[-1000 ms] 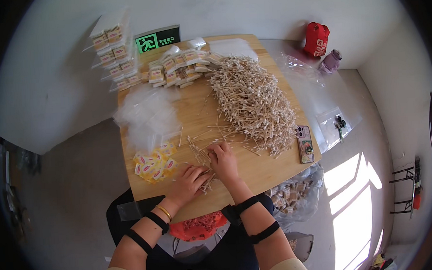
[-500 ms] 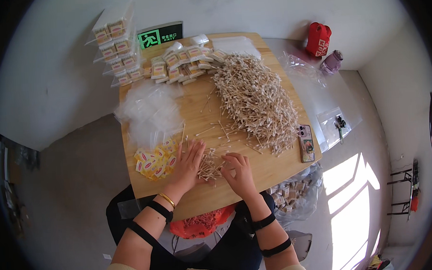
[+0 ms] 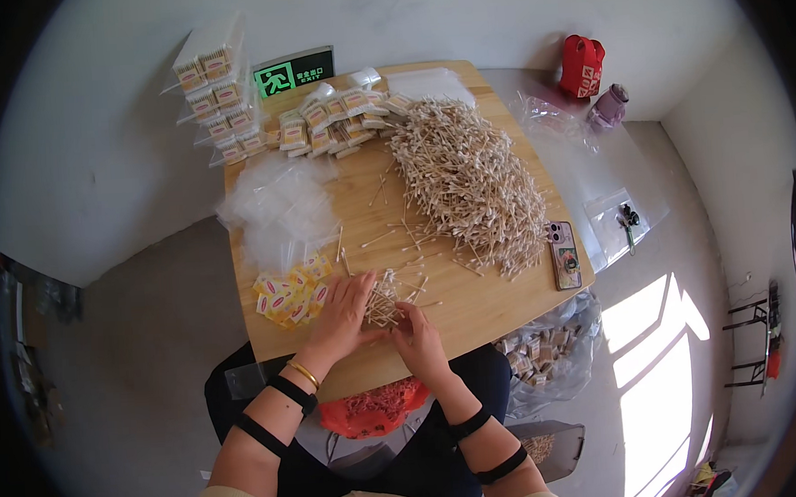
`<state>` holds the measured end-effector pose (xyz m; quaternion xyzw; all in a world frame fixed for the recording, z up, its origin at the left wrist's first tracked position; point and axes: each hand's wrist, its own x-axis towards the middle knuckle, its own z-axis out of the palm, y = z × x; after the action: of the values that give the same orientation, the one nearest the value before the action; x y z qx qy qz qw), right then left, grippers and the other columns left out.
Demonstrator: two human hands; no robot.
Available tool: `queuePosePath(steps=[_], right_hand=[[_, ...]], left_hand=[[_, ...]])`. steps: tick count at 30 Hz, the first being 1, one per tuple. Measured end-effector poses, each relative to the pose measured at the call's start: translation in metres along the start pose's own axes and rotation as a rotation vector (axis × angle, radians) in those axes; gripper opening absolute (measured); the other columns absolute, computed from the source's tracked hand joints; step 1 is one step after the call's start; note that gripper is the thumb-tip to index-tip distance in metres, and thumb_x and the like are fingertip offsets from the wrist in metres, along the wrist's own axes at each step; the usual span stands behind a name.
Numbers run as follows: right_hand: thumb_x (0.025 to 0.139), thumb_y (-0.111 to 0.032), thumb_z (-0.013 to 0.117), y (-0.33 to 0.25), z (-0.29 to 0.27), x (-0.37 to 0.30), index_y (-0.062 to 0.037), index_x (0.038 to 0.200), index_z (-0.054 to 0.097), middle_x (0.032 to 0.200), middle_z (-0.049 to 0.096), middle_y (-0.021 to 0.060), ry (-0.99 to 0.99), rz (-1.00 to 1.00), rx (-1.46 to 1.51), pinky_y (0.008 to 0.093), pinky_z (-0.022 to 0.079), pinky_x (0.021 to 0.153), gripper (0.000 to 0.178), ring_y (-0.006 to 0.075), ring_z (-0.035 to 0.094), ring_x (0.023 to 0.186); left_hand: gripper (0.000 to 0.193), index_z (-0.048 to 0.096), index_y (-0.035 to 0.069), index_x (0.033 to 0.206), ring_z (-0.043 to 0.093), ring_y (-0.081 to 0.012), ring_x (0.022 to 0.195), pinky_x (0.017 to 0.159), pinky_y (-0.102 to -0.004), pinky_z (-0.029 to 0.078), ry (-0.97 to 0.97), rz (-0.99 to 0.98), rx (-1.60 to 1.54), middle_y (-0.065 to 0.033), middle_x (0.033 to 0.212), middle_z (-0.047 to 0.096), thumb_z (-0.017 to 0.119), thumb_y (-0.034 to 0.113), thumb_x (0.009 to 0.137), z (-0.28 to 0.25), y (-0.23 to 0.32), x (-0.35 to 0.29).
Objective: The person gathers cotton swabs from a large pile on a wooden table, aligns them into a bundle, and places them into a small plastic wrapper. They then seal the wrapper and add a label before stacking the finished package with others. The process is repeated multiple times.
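A small loose heap of cotton swabs [image 3: 383, 308] lies near the table's front edge, between my two hands. My left hand [image 3: 340, 315], with a gold bangle at the wrist, rests along the heap's left side, fingers stretched out and thumb toward the near edge. Against its lower right side, my right hand [image 3: 420, 343] has bent fingers closed on swab ends; its palm is hidden. Small yellow and white printed cards [image 3: 289, 293] lie scattered left of my left hand. Behind them spreads a pile of clear plastic bags [image 3: 281, 205]. A large mound of cotton swabs [image 3: 471, 183] covers the table's right part.
Packed swab packets [image 3: 322, 127] line the table's back, beside a tall stack of packets [image 3: 218, 96]. A phone [image 3: 564, 254] lies at the right edge. Below are a bag of packets [image 3: 545, 353] and a red bag [image 3: 370, 411]. A purple bottle [image 3: 608, 106] stands back right.
My right hand has moved left and nearer to me, against the small heap. The swabs there sit closer together, with several fanned out behind. My left hand has barely moved.
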<state>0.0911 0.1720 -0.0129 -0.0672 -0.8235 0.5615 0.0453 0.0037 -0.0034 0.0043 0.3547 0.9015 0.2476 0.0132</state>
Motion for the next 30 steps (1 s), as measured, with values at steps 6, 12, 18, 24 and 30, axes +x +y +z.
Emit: queuePosePath(steps=[6,12,18,24,30], right_hand=[[0.087,0.002,0.065,0.0,0.016,0.001,-0.0024,0.135,0.054,0.112,0.061,0.0182,0.05,0.003,0.117,0.0376,0.055,0.084,0.049,0.029,0.067,0.095],[0.086,-0.002,0.068,0.016,-0.019,0.012,-0.0037,0.129,0.057,0.114,0.056,0.0161,0.16,-0.067,-0.186,0.0382,0.053,0.085,0.045,0.0289,0.061,0.094],[0.082,-0.006,0.07,0.019,-0.043,0.041,-0.0051,0.131,0.057,0.117,0.055,0.0184,0.188,-0.2,-0.406,0.0442,0.046,0.097,0.05,0.0376,0.055,0.108],[0.082,-0.006,0.068,0.023,-0.036,0.072,-0.0046,0.133,0.056,0.118,0.054,0.0206,0.139,-0.144,-0.426,0.0456,0.045,0.099,0.053,0.0414,0.054,0.112],[0.079,-0.003,0.065,0.023,-0.035,0.086,-0.0072,0.131,0.059,0.12,0.054,0.0213,0.097,-0.17,-0.386,0.0495,0.046,0.097,0.052,0.0418,0.054,0.113]], left_hand=[[0.104,0.032,0.004,0.154,0.046,-0.0353,0.135,0.116,-0.0478,0.037,0.056,0.007,-0.069,-0.0159,0.145,0.05,0.09,0.021,0.069,0.008,-0.006,-0.003],[0.104,0.033,0.007,0.154,0.047,-0.0339,0.134,0.117,-0.0492,0.033,0.063,-0.022,-0.056,-0.0161,0.141,0.053,0.09,0.023,0.07,0.015,-0.009,-0.004],[0.098,0.035,0.004,0.152,0.048,-0.0376,0.129,0.111,-0.0538,0.03,0.282,-0.186,0.054,-0.017,0.138,0.054,0.085,0.043,0.077,0.005,0.003,0.003],[0.08,0.048,0.002,0.142,0.051,-0.0352,0.125,0.107,-0.0515,0.033,0.223,-0.272,0.017,-0.0156,0.134,0.057,0.072,0.056,0.087,0.014,-0.015,0.02],[0.078,0.05,0.006,0.139,0.053,-0.0342,0.122,0.107,-0.049,0.034,0.057,-0.092,-0.052,-0.0119,0.131,0.06,0.075,0.055,0.084,0.011,-0.001,0.024]])
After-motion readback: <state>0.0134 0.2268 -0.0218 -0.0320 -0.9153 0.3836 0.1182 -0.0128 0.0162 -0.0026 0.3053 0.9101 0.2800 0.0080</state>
